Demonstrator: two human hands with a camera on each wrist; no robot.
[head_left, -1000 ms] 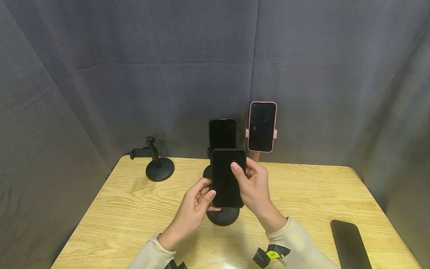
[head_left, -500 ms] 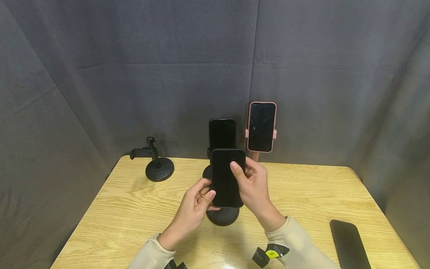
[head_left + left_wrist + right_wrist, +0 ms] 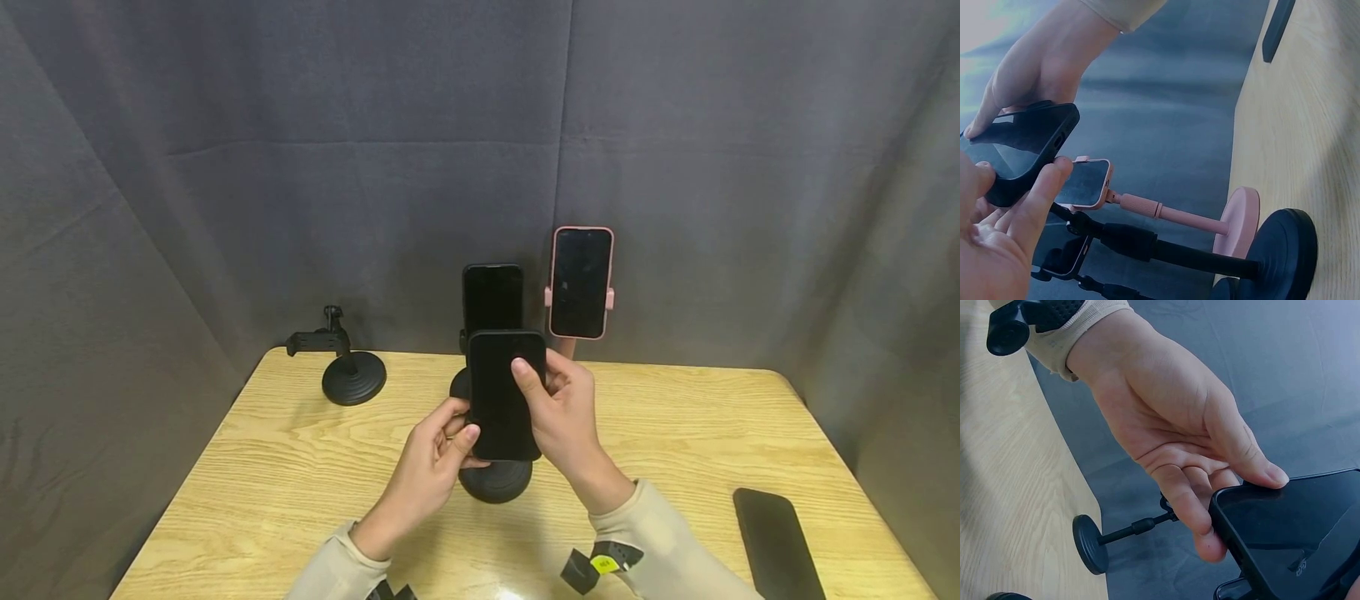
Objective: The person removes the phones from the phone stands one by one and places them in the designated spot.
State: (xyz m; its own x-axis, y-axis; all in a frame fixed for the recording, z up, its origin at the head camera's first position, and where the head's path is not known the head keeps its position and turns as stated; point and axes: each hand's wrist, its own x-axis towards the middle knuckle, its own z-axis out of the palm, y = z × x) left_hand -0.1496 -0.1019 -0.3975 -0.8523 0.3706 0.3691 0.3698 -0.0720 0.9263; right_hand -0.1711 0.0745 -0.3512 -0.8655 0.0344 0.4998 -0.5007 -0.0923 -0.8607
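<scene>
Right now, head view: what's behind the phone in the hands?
Behind the held phone: the upper part of the rear phone and the left edge of a black stand base. Covered: the rear phone's lower part, the rest of that base, and the held phone's back.

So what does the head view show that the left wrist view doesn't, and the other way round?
Only the head view: the phoneless black stand at back left, and the yellow tag on the right wrist's strap.
Only the left wrist view: the pink stand's round base and the front black stand's pole.
Both: the left hand and right hand holding a black phone, plus the pink-rimmed phone on its stand.
</scene>
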